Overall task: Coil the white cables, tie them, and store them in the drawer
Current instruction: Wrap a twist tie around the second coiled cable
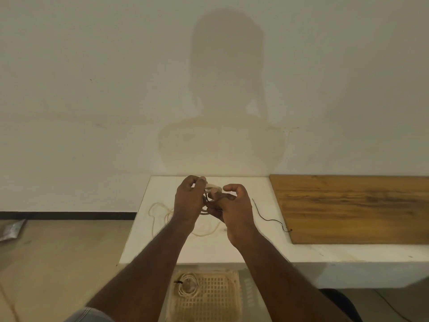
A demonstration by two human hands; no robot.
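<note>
Between hands point(189, 198) point(236, 205) — cable point(212, 189) crosswise

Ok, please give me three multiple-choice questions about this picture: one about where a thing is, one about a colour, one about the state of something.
1. Where does the loose black tie lie?
A. on the white table, between the hands and the wooden board
B. inside the drawer
C. on the floor

2. What colour is the cable on the table?
A. red
B. white
C. blue

3. What is the state of the cable in the drawer?
A. stretched out straight
B. cut in pieces
C. coiled and tied

Answers:
1 A: it rests on the table, left of the board.
2 B: its loops look whitish.
3 C: the coil forms a ring with a dark tie on it.
</note>
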